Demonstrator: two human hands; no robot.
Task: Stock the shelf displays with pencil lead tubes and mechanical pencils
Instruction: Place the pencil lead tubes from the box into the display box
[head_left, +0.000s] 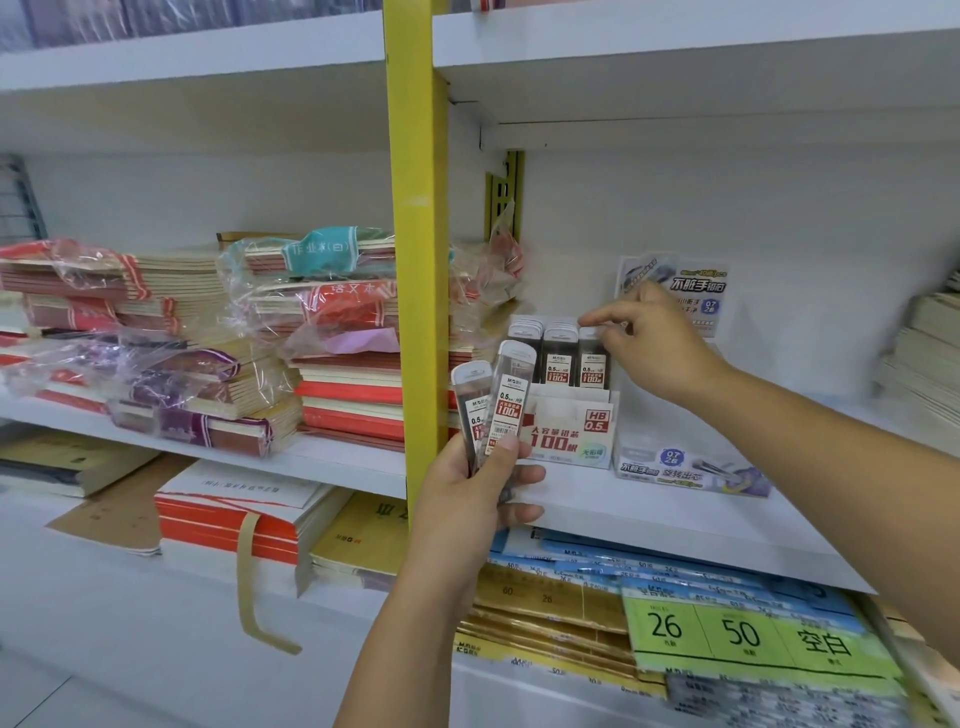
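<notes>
The left hand (478, 488) grips two tubes (501, 400) upright. The right hand (654, 343) pinches a third tube (592, 366) standing in the box (566, 434) on the shelf (649, 512).

The left hand (478, 493) hides the lower ends of its two lead tubes (506, 400); the right hand (654, 343) covers part of the display card (696, 286), upper right; whether it pinches the rightmost boxed tube (592, 364) is unclear. The right edge cuts the paper stack (930, 353); the lower-right packs (779, 696) are blurred.
</notes>
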